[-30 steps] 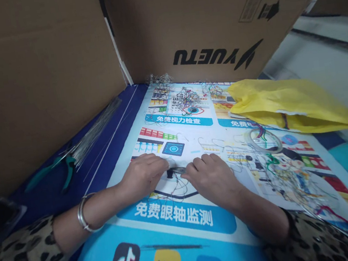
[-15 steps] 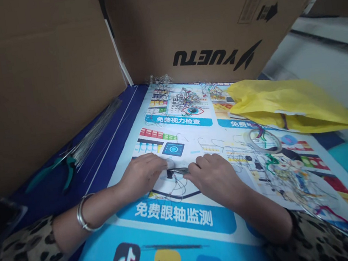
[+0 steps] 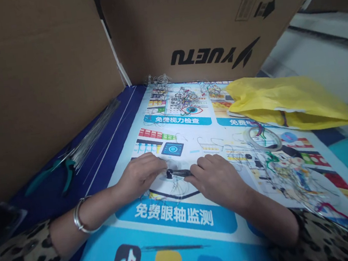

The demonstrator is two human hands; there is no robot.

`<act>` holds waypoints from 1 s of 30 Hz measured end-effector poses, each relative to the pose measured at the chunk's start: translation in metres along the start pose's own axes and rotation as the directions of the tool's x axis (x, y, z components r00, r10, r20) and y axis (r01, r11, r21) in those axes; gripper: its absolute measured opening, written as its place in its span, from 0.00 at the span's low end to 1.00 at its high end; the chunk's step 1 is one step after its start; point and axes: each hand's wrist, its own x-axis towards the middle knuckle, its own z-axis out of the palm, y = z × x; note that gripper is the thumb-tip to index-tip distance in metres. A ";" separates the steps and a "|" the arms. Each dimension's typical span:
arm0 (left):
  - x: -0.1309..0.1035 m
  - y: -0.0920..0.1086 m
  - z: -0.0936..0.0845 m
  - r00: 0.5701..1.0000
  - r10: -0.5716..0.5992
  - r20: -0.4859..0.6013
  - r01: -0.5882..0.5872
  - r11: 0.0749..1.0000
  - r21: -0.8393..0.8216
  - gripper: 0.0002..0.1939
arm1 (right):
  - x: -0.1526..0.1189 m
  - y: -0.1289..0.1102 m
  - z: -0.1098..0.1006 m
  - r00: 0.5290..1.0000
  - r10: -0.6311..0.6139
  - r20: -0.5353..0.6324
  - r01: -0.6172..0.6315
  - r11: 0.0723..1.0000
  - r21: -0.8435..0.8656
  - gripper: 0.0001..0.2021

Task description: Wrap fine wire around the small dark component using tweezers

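Note:
My left hand (image 3: 143, 173) is closed in a pinch at the middle of the printed sheet. A small pale, see-through piece (image 3: 172, 165) shows at its fingertips, too blurred to name. My right hand (image 3: 217, 180) is wrapped round a slim dark pointed tool (image 3: 181, 172), its tip pointing left. The tool's tip meets a small black piece (image 3: 169, 173) just below my left fingertips. Thin wire loops (image 3: 178, 187) hang or lie beneath the tool. What exactly my left fingers grip is partly hidden.
Teal-handled pliers (image 3: 69, 176) and a bundle of straight wires (image 3: 94, 136) lie at left. Tangled wires (image 3: 185, 97) sit at the back, more (image 3: 296, 178) at right beside a tape roll (image 3: 263, 139). A yellow bag (image 3: 284, 94) and cardboard walls (image 3: 210, 18) stand behind.
My right hand and the tool have shifted slightly right, showing more of the tool between the hands. My left hand stays nearly in place, still pinched.

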 end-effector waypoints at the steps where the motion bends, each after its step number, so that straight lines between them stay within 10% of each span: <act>1: 0.000 0.000 -0.001 1.000 0.014 0.007 -0.014 1.000 -0.009 0.09 | 0.000 0.000 0.000 1.000 0.001 0.003 -0.001 1.000 0.009 0.15; 19: 0.004 0.009 -0.006 0.975 0.218 -0.033 -0.217 0.976 0.021 0.08 | -0.001 -0.005 0.000 0.996 -0.061 -0.063 0.063 0.998 0.030 0.14; 30: 0.004 0.005 -0.005 0.991 0.134 0.002 -0.134 0.990 -0.048 0.08 | -0.003 -0.004 0.003 0.999 -0.027 -0.042 0.028 0.999 0.044 0.15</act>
